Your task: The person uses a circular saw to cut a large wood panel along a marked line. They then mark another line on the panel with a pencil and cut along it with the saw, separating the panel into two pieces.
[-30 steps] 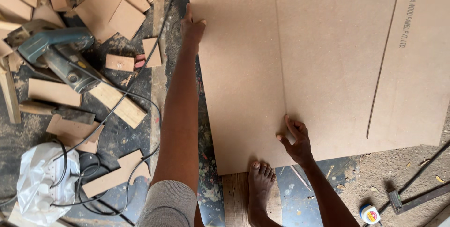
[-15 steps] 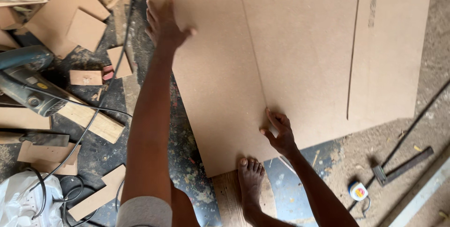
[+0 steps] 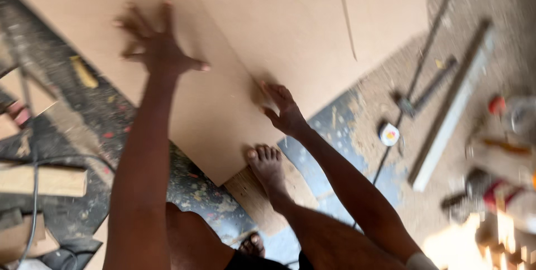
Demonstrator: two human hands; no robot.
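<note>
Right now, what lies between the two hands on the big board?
Only bare board. In the head view, the left hand and right hand both rest on the sheet, and the tan surface between them carries no tool or scrap.

A large tan board (image 3: pixel 268 35) lies flat on the dusty floor (image 3: pixel 385 91). The left hand (image 3: pixel 159 44) presses on it with fingers spread wide; the right hand (image 3: pixel 282 108) rests on its near edge. A bare foot (image 3: pixel 267 167) stands just beside the board's corner. A small tape measure (image 3: pixel 388 134) and a long metal straightedge (image 3: pixel 449 111) lie to the right, and a wood block (image 3: pixel 42 181) lies at the left.
</note>
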